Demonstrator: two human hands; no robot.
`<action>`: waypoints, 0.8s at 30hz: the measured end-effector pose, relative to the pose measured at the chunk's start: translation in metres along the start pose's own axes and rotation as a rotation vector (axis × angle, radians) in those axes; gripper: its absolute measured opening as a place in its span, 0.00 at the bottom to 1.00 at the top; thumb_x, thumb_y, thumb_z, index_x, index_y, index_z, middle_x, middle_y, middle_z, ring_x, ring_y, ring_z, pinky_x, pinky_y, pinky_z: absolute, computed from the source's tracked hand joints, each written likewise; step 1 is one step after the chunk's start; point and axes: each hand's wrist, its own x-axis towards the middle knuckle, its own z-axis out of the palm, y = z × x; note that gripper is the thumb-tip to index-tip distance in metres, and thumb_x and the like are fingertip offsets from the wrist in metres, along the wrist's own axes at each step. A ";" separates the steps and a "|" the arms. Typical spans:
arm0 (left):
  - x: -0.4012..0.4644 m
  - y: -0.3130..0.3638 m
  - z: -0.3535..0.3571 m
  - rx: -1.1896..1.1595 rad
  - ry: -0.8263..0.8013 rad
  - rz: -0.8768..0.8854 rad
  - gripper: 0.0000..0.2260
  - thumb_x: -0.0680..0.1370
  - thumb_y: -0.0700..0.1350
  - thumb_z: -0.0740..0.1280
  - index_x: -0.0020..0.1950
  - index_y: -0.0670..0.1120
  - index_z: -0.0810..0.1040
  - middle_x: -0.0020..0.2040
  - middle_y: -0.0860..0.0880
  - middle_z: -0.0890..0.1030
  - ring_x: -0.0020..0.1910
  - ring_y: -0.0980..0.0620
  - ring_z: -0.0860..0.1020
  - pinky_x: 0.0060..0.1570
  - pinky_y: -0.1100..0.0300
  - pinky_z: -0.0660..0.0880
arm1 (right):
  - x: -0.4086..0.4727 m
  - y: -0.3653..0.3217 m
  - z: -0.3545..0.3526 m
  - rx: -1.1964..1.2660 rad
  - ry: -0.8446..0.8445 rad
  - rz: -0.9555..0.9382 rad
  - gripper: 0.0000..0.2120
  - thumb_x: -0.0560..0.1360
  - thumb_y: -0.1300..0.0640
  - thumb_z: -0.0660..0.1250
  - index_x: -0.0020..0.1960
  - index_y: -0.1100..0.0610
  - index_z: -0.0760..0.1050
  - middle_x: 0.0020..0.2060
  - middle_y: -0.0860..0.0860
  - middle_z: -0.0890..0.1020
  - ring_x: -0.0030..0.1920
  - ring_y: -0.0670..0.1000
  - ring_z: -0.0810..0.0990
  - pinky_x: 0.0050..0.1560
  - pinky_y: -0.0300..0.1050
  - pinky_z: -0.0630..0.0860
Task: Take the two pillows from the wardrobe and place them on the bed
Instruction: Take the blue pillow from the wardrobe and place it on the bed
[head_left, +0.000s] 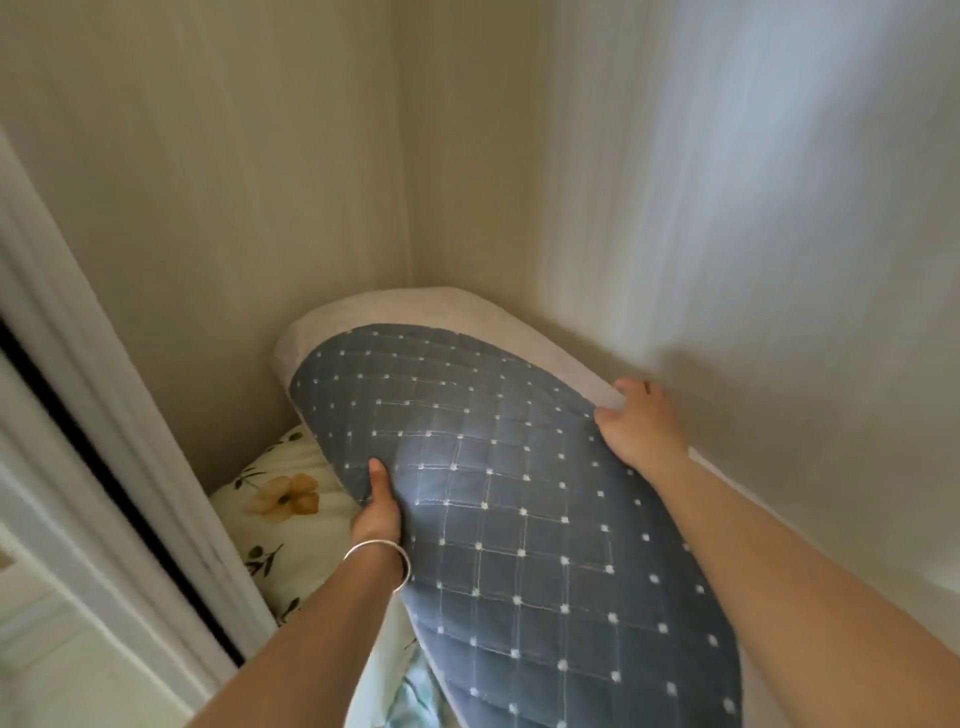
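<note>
Left hand: the left hand (378, 512), low and left of centre in the frame, grasps the near left edge of the pillow, thumb laid on the top face and the fingers hidden beneath; a silver bangle (377, 558) sits at the wrist.
Right hand: the right hand (638, 422), right of centre, clutches the pillow's right edge where the pale border meets the wall, fingers curled over the rim.
Pillow: the blue quilted pillow (493, 493), stitched in a grid with white dots and edged in pale fabric, fills the centre and lower middle of the frame; it is tilted, its far end up in the corner of the wardrobe, its near end towards the person.
Beneath it: floral bedding (283, 499), cream with a yellow flower and dark leaves, lies under the pillow at lower left; whether this is the second pillow I cannot tell.
Surround: the beige wardrobe walls (260, 182) rise across the upper frame; a white door frame (93, 415) runs down the left edge.
Step in hand: judged from the two-handed hold, the first pillow is being lifted out; no bed is in view.
Next move: likely draw it clear of the corner without dragging the bedding, then turn towards the bed.
</note>
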 end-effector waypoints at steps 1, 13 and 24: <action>0.003 -0.004 -0.008 -0.008 -0.017 0.002 0.37 0.76 0.66 0.54 0.67 0.35 0.70 0.68 0.36 0.72 0.66 0.38 0.70 0.69 0.48 0.63 | 0.003 0.003 0.003 0.005 -0.026 0.042 0.24 0.74 0.50 0.60 0.68 0.55 0.66 0.65 0.58 0.70 0.65 0.60 0.68 0.62 0.53 0.69; 0.004 0.032 -0.021 -0.121 0.035 -0.018 0.33 0.80 0.57 0.58 0.75 0.38 0.53 0.73 0.38 0.63 0.70 0.39 0.65 0.70 0.48 0.60 | 0.042 -0.008 0.015 0.112 -0.304 0.173 0.35 0.74 0.34 0.54 0.67 0.61 0.70 0.67 0.59 0.73 0.62 0.61 0.74 0.58 0.49 0.70; -0.018 0.045 -0.021 -0.238 0.014 0.013 0.35 0.78 0.59 0.61 0.73 0.35 0.58 0.72 0.38 0.65 0.69 0.39 0.66 0.71 0.50 0.60 | 0.038 -0.003 -0.013 0.492 -0.389 0.265 0.36 0.70 0.30 0.59 0.62 0.58 0.75 0.56 0.55 0.79 0.53 0.57 0.78 0.56 0.47 0.71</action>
